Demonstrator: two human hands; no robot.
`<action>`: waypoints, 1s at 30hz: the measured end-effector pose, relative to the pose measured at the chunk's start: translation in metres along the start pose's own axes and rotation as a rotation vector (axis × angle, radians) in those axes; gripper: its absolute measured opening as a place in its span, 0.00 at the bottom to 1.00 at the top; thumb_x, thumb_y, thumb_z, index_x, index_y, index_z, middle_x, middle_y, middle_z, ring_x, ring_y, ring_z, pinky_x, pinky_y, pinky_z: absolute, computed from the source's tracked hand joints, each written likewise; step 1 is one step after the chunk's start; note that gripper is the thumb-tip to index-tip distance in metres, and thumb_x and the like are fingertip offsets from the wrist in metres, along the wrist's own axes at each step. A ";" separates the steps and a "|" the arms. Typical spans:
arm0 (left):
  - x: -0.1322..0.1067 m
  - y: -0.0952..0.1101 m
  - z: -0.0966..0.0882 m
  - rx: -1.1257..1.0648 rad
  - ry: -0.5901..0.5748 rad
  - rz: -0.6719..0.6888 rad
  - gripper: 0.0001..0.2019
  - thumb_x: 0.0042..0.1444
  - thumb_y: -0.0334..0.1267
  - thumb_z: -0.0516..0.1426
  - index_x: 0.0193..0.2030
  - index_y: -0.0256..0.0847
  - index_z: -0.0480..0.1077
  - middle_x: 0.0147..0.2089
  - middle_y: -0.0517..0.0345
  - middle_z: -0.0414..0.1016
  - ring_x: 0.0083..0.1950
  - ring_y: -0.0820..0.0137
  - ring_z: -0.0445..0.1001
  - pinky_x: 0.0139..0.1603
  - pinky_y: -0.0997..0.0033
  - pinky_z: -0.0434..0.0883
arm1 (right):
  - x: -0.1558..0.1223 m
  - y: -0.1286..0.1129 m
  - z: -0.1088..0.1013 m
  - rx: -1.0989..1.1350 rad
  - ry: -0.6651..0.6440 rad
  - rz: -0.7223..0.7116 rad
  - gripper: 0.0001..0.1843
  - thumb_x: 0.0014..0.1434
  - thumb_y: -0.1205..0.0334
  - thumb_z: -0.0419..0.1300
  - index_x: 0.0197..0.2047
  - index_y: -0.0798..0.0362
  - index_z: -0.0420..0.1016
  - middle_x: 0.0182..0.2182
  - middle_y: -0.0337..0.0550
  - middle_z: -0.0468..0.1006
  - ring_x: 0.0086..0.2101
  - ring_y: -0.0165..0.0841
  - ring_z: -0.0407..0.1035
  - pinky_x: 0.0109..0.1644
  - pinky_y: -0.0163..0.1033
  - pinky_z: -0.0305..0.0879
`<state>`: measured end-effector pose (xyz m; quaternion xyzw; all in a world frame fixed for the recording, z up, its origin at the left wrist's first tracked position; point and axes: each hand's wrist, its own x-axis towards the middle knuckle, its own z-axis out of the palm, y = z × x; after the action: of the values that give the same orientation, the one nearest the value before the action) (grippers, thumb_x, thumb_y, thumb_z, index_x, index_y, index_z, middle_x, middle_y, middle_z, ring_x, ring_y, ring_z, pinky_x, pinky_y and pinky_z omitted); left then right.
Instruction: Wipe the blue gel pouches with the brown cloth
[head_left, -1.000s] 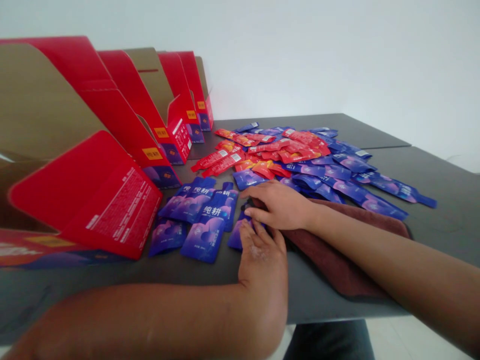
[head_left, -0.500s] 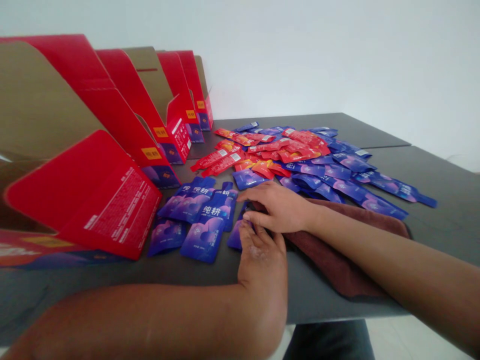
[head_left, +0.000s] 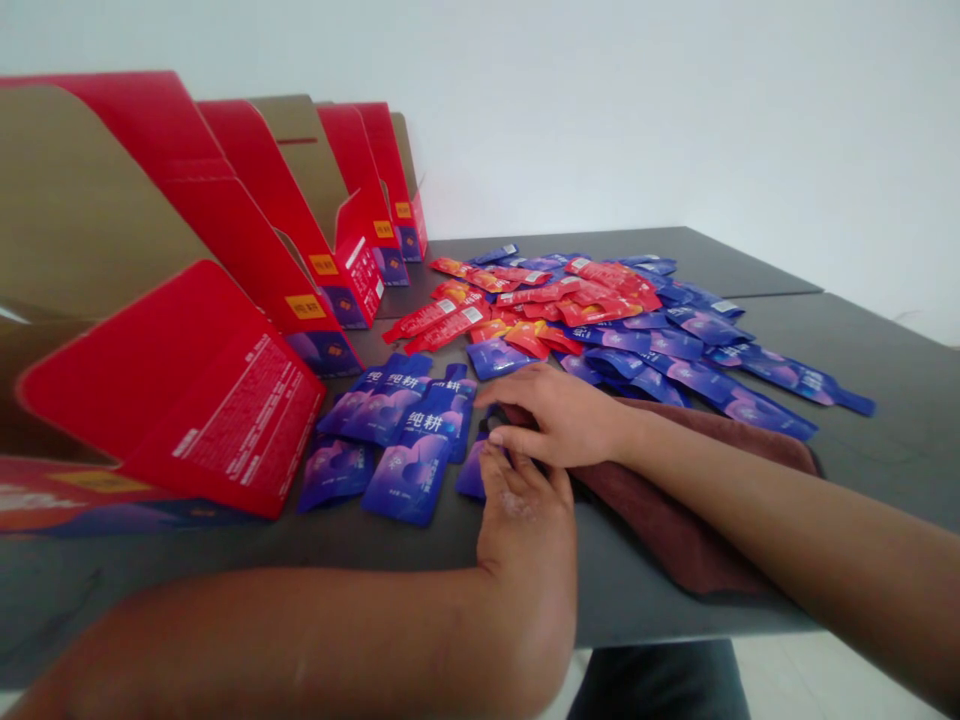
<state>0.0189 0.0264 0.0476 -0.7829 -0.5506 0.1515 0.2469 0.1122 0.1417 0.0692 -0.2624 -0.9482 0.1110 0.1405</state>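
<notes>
A blue and purple spout pouch lies on the table, largely hidden by my hands. My left hand bends forward over its right side, its fingertips tucked out of sight beneath my other hand. Across those fingers lies my right hand, thumb and index finger apart, palm over the near end of a brown cloth. Whether either hand grips the pouch is hidden. Just left, several matching pouches lie flat and overlapping.
Open red cartons stand in a row along the left side, flaps up. Behind my hands spreads a loose heap of red sachets and blue pouches. A pale wall rises past the dark table.
Both hands stay in almost the same place over the pouch. The whole view has shifted very slightly; nothing else visibly differs.
</notes>
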 end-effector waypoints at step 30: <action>-0.003 -0.001 0.001 -0.164 -0.028 0.041 0.23 0.60 0.26 0.49 0.62 0.29 0.64 0.59 0.25 0.68 0.58 0.49 0.72 0.60 0.48 0.67 | 0.001 0.013 0.000 -0.125 0.069 0.218 0.19 0.62 0.56 0.54 0.53 0.55 0.71 0.39 0.48 0.79 0.39 0.38 0.71 0.43 0.41 0.61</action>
<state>0.0167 0.0246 0.0475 -0.8092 -0.5486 0.1220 0.1712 0.1178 0.1532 0.0654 -0.3756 -0.9138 0.0572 0.1437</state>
